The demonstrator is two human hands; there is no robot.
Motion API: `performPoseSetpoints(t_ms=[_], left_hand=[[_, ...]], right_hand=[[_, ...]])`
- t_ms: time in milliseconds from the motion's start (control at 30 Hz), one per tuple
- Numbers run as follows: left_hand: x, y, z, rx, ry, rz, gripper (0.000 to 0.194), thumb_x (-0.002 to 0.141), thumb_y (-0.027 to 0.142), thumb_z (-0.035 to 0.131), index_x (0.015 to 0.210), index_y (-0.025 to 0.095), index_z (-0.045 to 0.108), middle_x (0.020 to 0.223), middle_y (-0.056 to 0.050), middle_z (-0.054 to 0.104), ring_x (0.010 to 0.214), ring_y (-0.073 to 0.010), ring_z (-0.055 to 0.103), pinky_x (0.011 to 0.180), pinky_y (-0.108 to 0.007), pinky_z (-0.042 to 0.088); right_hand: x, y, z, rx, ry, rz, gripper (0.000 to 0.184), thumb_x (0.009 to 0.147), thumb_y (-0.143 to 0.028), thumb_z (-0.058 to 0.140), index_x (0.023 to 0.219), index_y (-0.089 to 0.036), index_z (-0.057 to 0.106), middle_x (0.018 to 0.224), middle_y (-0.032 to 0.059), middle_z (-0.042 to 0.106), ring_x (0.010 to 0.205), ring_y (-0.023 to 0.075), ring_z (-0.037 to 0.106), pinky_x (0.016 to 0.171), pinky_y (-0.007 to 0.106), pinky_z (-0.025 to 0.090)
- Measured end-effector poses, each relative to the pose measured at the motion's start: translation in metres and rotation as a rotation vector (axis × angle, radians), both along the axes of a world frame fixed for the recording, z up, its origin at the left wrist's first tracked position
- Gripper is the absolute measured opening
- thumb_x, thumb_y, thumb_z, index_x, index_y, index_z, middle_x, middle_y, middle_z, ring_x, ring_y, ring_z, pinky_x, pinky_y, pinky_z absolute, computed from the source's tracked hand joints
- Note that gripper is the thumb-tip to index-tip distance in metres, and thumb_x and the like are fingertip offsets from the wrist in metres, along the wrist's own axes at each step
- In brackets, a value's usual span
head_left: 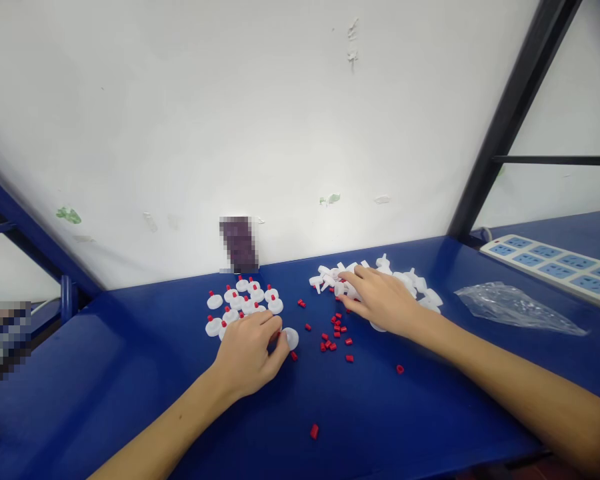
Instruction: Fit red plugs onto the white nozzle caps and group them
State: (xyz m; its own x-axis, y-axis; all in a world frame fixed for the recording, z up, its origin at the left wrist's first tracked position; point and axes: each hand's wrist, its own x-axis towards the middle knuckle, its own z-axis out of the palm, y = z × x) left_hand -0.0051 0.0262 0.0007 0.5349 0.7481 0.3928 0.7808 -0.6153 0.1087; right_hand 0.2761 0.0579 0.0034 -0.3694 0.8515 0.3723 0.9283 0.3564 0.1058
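My left hand (250,352) is closed in a pinch on a white plastic nozzle with a round disc base (292,339); its stem is hidden behind my fingers. Just beyond that hand stand several similar white nozzles (214,301), disc down, with red caps on their stems. My right hand (380,298) reaches over a heap of loose white nozzles (420,283), thumb and fingers apart around some of the pieces. Whether it touches one is hard to make out. Loose red caps (333,347) lie scattered between my hands, and one (315,431) sits nearer the front edge.
A clear plastic bag (515,307) lies right of the heap on the blue table (145,360). Behind it is a long white power strip (555,263). A blurred dark rectangle (240,245) leans on the wall. Metal frame posts (505,127) flank the table.
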Motion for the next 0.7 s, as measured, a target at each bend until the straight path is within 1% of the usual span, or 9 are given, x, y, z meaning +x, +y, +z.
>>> performPoseSetpoints(t_ms=[100,167,267,333,433,567,700], left_hand=[[-0.002,0.004,0.001,0.014,0.055,0.073,0.023,0.088,0.025,0.041,0.066,0.02,0.037,0.064,-0.001,0.053,0.055,-0.0161,0.047,0.055,-0.028,0.023],[-0.003,0.006,0.002,0.002,0.098,0.111,0.021,0.089,0.026,0.042,0.068,0.02,0.04,0.066,-0.001,0.057,0.057,-0.0175,0.051,0.055,-0.028,0.023],[-0.002,0.007,0.003,-0.017,0.136,0.147,0.02,0.089,0.028,0.042,0.071,0.021,0.043,0.067,-0.002,0.061,0.058,-0.019,0.055,0.055,-0.028,0.023],[-0.001,0.006,0.004,-0.024,0.141,0.168,0.018,0.09,0.028,0.043,0.073,0.021,0.045,0.068,-0.002,0.064,0.057,-0.0193,0.056,0.054,-0.028,0.023],[0.001,0.006,0.004,-0.025,0.149,0.193,0.015,0.09,0.029,0.044,0.078,0.021,0.048,0.07,-0.001,0.066,0.058,-0.0203,0.059,0.054,-0.028,0.023],[0.001,0.007,0.003,-0.028,0.177,0.234,0.014,0.091,0.031,0.047,0.081,0.021,0.049,0.072,-0.002,0.069,0.062,-0.0226,0.063,0.053,-0.028,0.022],[-0.002,0.011,0.002,-0.017,0.214,0.282,0.016,0.093,0.033,0.046,0.084,0.022,0.05,0.075,-0.002,0.07,0.064,-0.0241,0.065,0.053,-0.028,0.021]], right_hand=[[-0.003,0.008,-0.004,-0.021,-0.009,-0.04,0.033,0.097,-0.042,0.051,0.119,-0.019,0.061,0.099,0.0088,0.063,0.085,0.025,0.062,0.06,0.03,0.038],[-0.006,0.01,-0.005,-0.022,-0.012,-0.039,0.032,0.096,-0.042,0.053,0.114,-0.019,0.064,0.099,0.009,0.062,0.086,0.0252,0.062,0.059,0.03,0.038],[-0.009,0.012,-0.005,-0.008,-0.012,-0.02,0.025,0.095,-0.038,0.056,0.108,-0.019,0.065,0.097,0.008,0.062,0.084,0.0243,0.062,0.06,0.03,0.037],[-0.009,0.013,-0.004,-0.004,-0.013,-0.002,0.02,0.097,-0.033,0.053,0.101,-0.019,0.066,0.095,0.0068,0.062,0.082,0.0222,0.061,0.063,0.03,0.038],[-0.006,0.014,-0.004,0.003,0.01,0.009,0.022,0.099,-0.032,0.049,0.095,-0.019,0.066,0.091,0.0057,0.062,0.079,0.0207,0.061,0.064,0.031,0.037],[-0.003,0.015,-0.007,0.003,0.053,-0.004,0.022,0.094,-0.036,0.055,0.093,-0.018,0.068,0.088,0.0055,0.063,0.073,0.0211,0.061,0.06,0.031,0.032],[-0.004,0.013,-0.005,0.003,0.078,0.01,0.019,0.092,-0.028,0.055,0.084,-0.019,0.069,0.084,0.0044,0.064,0.075,0.0205,0.062,0.063,0.031,0.031]])
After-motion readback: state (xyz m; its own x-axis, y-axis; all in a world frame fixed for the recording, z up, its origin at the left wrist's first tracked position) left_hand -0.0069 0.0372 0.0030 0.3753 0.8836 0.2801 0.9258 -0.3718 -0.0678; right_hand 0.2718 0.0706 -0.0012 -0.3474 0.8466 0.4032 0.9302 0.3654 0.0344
